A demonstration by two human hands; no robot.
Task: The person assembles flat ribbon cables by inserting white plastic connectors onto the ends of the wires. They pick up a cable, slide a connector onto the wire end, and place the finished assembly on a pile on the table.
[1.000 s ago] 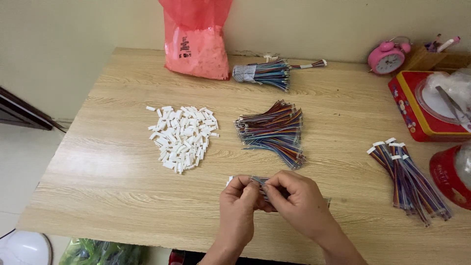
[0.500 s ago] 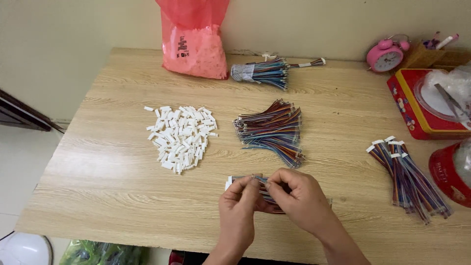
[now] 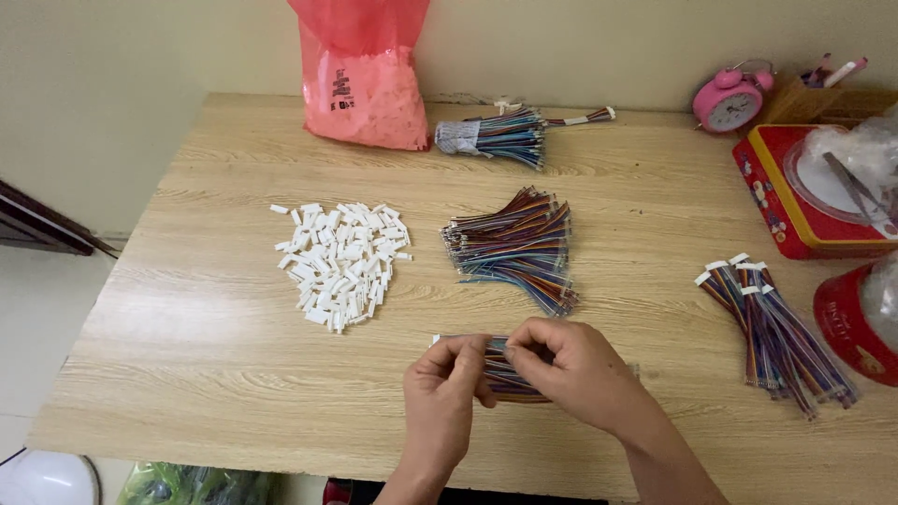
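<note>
Over table, both hands (image 3: 510, 374) pinching wires (image 3: 505, 372)

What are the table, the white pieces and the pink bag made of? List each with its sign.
Table: wood or wood-look laminate, matt; printed-looking grain lines.
White pieces: likely hard plastic; small uniform blocks, slight sheen.
Pink bag: thin plastic film; translucent, crinkled, glossy.

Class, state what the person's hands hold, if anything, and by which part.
Both the left hand and right hand pinch a small bundle of coloured wires near its left end.
</note>
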